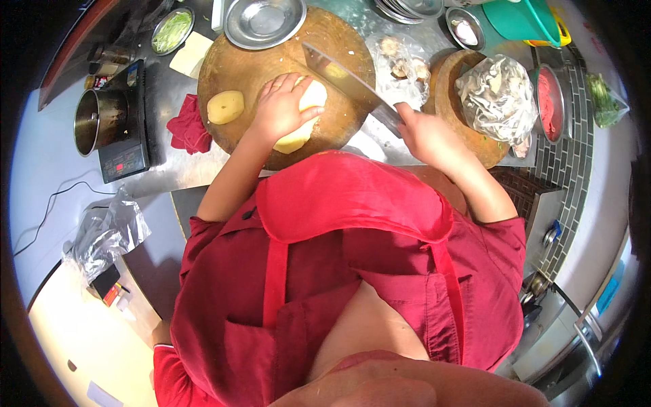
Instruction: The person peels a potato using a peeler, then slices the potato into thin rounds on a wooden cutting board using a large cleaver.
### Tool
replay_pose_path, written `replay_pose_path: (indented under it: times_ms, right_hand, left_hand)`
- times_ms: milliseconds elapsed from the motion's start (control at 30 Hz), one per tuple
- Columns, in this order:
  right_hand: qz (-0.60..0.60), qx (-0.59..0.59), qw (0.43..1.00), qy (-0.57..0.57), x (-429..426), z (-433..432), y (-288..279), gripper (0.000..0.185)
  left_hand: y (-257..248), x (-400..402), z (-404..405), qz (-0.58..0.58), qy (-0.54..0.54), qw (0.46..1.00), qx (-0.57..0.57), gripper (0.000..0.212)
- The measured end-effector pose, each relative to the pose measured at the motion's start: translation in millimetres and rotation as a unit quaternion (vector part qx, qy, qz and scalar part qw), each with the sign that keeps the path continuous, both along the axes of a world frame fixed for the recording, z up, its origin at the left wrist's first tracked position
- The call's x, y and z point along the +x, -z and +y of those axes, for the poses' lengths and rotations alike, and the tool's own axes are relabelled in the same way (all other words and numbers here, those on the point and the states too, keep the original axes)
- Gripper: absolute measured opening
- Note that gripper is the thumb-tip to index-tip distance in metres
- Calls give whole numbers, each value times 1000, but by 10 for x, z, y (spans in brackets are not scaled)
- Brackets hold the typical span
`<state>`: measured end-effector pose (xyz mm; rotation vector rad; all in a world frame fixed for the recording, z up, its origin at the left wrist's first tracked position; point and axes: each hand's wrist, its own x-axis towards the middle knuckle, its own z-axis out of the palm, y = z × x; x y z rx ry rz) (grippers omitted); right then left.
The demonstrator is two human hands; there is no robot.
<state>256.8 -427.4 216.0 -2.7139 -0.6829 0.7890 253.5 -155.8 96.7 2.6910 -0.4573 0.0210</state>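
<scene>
My left hand (285, 104) lies over cut peeled potato (300, 138) on a round wooden chopping block (239, 56), fingers bent against it and thumb stretched to the right. Pale potato shows beyond the fingers and below the palm; part is hidden by the hand. In my right hand (432, 135) is the handle of a wide-bladed cleaver (351, 81). Its blade slants over the block's right side, apart from the potato. Another peeled potato (225, 107), looking whole, sits near the block's left edge.
A metal plate (264, 20) overlaps the block's far edge. A red cloth (189, 124) and an induction cooker (124, 157) with a pot (86, 122) stand left. Bagged mushrooms (399, 66) and a second block (450, 86) lie right. Another person's red sleeve (170, 376) shows lower left.
</scene>
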Motion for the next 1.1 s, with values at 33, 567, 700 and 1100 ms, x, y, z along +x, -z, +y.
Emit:
replay_pose_path:
  times_ms: [33, 567, 700, 1100]
  right_hand:
    - [12, -23, 1000, -11, -25, 37, -35, 26]
    - [-5, 32, 999, -30, -112, -19, -108, 29]
    - [-1, -39, 997, -61, -139, 20, -63, 31]
    - [-244, -91, 944, -203, -273, 69, 70, 30]
  left_hand:
    - [-9, 0, 9, -5, 0, 1000, -4, 59]
    - [-124, -227, 92, -47, 116, 991, -43, 42]
    - [31, -145, 63, -88, 96, 987, -96, 30]
    - [138, -89, -37, -92, 64, 993, -40, 19]
